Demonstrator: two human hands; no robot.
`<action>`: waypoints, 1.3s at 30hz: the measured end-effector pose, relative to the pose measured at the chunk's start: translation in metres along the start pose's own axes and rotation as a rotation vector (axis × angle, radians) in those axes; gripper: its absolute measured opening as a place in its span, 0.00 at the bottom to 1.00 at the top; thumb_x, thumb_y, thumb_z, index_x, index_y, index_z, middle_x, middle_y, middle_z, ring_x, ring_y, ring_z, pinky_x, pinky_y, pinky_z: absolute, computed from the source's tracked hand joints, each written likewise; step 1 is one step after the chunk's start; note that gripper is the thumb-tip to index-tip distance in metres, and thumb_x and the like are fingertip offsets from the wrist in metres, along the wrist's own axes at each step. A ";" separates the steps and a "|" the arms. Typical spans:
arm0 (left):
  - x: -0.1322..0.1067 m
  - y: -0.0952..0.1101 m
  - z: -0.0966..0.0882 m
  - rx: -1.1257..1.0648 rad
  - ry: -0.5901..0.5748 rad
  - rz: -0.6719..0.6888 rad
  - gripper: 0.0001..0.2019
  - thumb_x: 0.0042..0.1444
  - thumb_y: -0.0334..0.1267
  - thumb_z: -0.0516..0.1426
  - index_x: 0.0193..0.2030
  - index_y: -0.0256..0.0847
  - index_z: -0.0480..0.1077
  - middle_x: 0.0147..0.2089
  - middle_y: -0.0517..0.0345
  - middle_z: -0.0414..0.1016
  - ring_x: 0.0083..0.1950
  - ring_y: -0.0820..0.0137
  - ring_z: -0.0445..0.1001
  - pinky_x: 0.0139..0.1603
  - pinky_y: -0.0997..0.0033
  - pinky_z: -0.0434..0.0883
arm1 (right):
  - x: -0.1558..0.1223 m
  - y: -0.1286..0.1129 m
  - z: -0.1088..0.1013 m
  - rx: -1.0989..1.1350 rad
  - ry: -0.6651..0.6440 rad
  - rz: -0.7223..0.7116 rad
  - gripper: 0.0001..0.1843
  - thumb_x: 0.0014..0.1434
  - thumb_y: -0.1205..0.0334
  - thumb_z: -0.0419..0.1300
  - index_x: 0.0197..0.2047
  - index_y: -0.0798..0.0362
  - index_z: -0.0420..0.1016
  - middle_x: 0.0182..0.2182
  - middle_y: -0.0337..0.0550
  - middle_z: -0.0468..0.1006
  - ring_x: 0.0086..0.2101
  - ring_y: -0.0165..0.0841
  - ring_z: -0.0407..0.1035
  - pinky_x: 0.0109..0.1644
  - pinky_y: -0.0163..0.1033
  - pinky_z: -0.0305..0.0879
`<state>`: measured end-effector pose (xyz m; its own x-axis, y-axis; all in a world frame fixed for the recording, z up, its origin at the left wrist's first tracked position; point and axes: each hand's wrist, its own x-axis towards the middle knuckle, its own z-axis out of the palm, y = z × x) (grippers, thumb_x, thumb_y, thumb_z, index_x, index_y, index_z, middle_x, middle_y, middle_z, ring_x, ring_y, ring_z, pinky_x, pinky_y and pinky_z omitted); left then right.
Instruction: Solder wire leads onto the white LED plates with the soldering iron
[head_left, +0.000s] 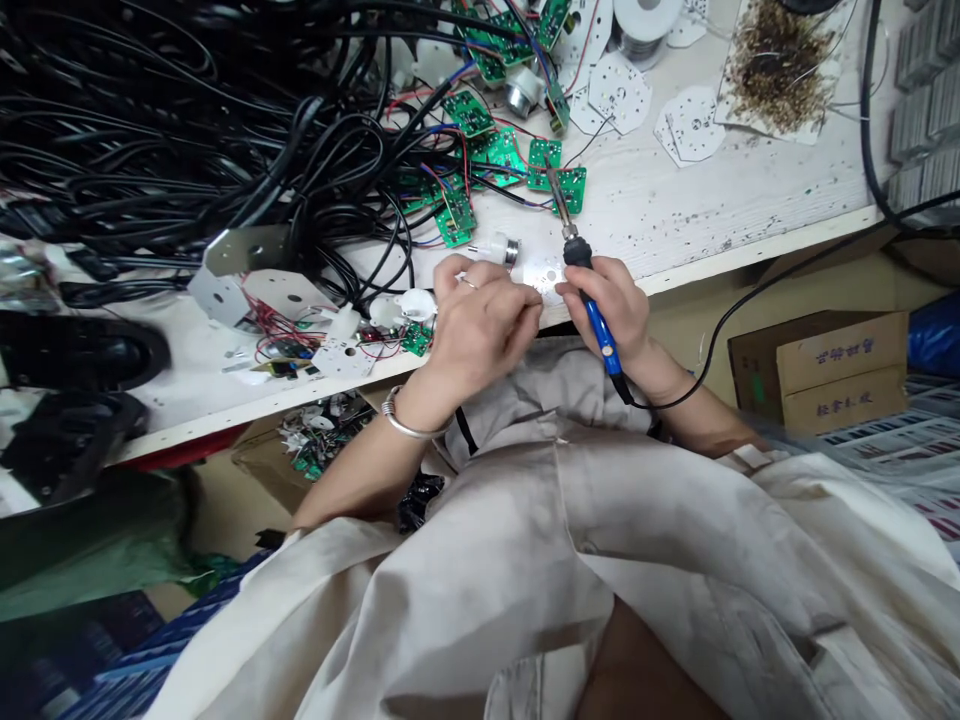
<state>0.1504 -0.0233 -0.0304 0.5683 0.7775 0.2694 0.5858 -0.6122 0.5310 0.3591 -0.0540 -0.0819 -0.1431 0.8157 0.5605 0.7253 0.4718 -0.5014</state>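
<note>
One white bench (675,215), cartons (840,352) below; right hand (621,305) closed round soldering iron (601,332), left hand (480,325) curled, hold unclear.

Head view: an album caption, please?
Right hand holding a blue soldering iron at a bench strewn with green circuit boards and black cables.

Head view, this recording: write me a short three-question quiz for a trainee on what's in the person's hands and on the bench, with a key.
1. Which of the person's hands holds the blue-handled soldering iron?
2. True or false: the iron's cord is black.
3. Where is the wire spool?
A) On the person's lap
B) On the bench
C) In a cardboard box

Key:
1. The right hand.
2. True.
3. B.
</note>
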 end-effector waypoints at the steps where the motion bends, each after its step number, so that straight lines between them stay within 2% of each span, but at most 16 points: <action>1: -0.001 0.000 0.002 0.030 0.020 -0.046 0.09 0.70 0.43 0.54 0.42 0.46 0.73 0.36 0.59 0.78 0.47 0.61 0.75 0.62 0.45 0.59 | 0.000 0.000 0.000 -0.002 -0.006 -0.005 0.15 0.72 0.58 0.50 0.59 0.43 0.66 0.43 0.40 0.77 0.43 0.29 0.76 0.46 0.33 0.76; 6: -0.002 0.001 0.015 0.171 0.097 -0.164 0.10 0.68 0.47 0.56 0.40 0.47 0.75 0.37 0.57 0.78 0.48 0.58 0.72 0.59 0.45 0.57 | 0.000 -0.001 -0.001 -0.009 0.033 -0.051 0.15 0.72 0.59 0.51 0.60 0.44 0.65 0.41 0.38 0.78 0.41 0.28 0.75 0.45 0.32 0.74; 12: -0.001 0.015 0.029 0.186 0.102 -0.276 0.06 0.66 0.40 0.55 0.37 0.45 0.71 0.46 0.54 0.78 0.53 0.57 0.70 0.60 0.44 0.56 | 0.003 -0.003 -0.003 0.084 0.035 -0.056 0.15 0.71 0.59 0.52 0.59 0.45 0.68 0.40 0.39 0.78 0.41 0.30 0.74 0.44 0.34 0.73; 16: -0.001 0.018 0.034 0.185 0.139 -0.295 0.05 0.66 0.38 0.55 0.38 0.45 0.71 0.46 0.55 0.80 0.51 0.59 0.73 0.61 0.45 0.57 | 0.005 -0.004 -0.005 0.225 0.031 -0.014 0.15 0.70 0.58 0.54 0.58 0.44 0.70 0.40 0.39 0.80 0.41 0.30 0.75 0.46 0.36 0.74; 19: -0.001 0.016 0.037 0.249 0.187 -0.262 0.05 0.65 0.37 0.55 0.37 0.45 0.70 0.44 0.57 0.81 0.49 0.61 0.74 0.59 0.46 0.60 | 0.006 -0.007 -0.013 0.425 0.062 0.116 0.14 0.70 0.53 0.56 0.55 0.44 0.73 0.39 0.38 0.82 0.39 0.30 0.78 0.46 0.38 0.76; 21: -0.001 0.015 0.039 0.281 0.206 -0.255 0.05 0.64 0.36 0.56 0.36 0.45 0.70 0.43 0.58 0.81 0.48 0.62 0.75 0.59 0.46 0.61 | 0.007 -0.009 -0.022 0.592 0.139 0.295 0.12 0.70 0.52 0.56 0.52 0.45 0.75 0.33 0.34 0.82 0.30 0.27 0.78 0.36 0.34 0.75; 23: -0.001 0.015 0.041 0.295 0.222 -0.262 0.05 0.63 0.36 0.56 0.35 0.45 0.69 0.42 0.59 0.80 0.48 0.62 0.75 0.59 0.45 0.62 | 0.009 -0.009 -0.032 0.730 0.259 0.444 0.11 0.69 0.52 0.57 0.45 0.46 0.78 0.24 0.30 0.78 0.19 0.23 0.71 0.23 0.30 0.66; 25: -0.001 0.015 0.043 0.292 0.237 -0.278 0.05 0.62 0.35 0.56 0.34 0.45 0.69 0.41 0.59 0.80 0.47 0.62 0.76 0.59 0.44 0.62 | 0.010 -0.006 -0.039 0.793 0.321 0.507 0.14 0.68 0.50 0.58 0.37 0.48 0.79 0.17 0.28 0.72 0.13 0.21 0.62 0.17 0.29 0.56; 27: -0.001 0.016 0.043 0.274 0.246 -0.305 0.05 0.61 0.35 0.56 0.33 0.45 0.69 0.41 0.59 0.80 0.48 0.62 0.75 0.61 0.42 0.62 | 0.011 -0.003 -0.043 0.786 0.266 0.531 0.18 0.66 0.46 0.60 0.33 0.50 0.78 0.14 0.28 0.69 0.12 0.21 0.58 0.17 0.30 0.56; 31: 0.000 0.020 0.043 0.188 0.225 -0.385 0.06 0.61 0.34 0.56 0.32 0.45 0.69 0.42 0.58 0.80 0.49 0.60 0.75 0.64 0.39 0.58 | 0.008 0.003 -0.044 0.729 0.112 0.536 0.22 0.65 0.42 0.60 0.31 0.51 0.80 0.14 0.30 0.70 0.14 0.23 0.61 0.21 0.32 0.63; 34: 0.000 0.021 0.044 0.180 0.242 -0.393 0.06 0.60 0.34 0.57 0.31 0.45 0.69 0.41 0.58 0.80 0.49 0.60 0.75 0.64 0.39 0.58 | 0.005 0.006 -0.041 0.693 0.089 0.533 0.24 0.65 0.39 0.58 0.31 0.51 0.81 0.14 0.31 0.70 0.14 0.23 0.61 0.22 0.33 0.64; 39: -0.003 0.018 0.046 0.264 0.286 -0.317 0.06 0.60 0.34 0.58 0.31 0.46 0.68 0.39 0.60 0.80 0.47 0.62 0.75 0.60 0.43 0.63 | 0.004 0.009 -0.038 0.677 0.065 0.495 0.25 0.65 0.38 0.57 0.32 0.50 0.81 0.14 0.30 0.69 0.15 0.23 0.62 0.24 0.32 0.65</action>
<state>0.1861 -0.0434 -0.0583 0.1798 0.9167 0.3568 0.8513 -0.3267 0.4105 0.3912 -0.0593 -0.0593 0.1392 0.9702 0.1985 0.1306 0.1807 -0.9748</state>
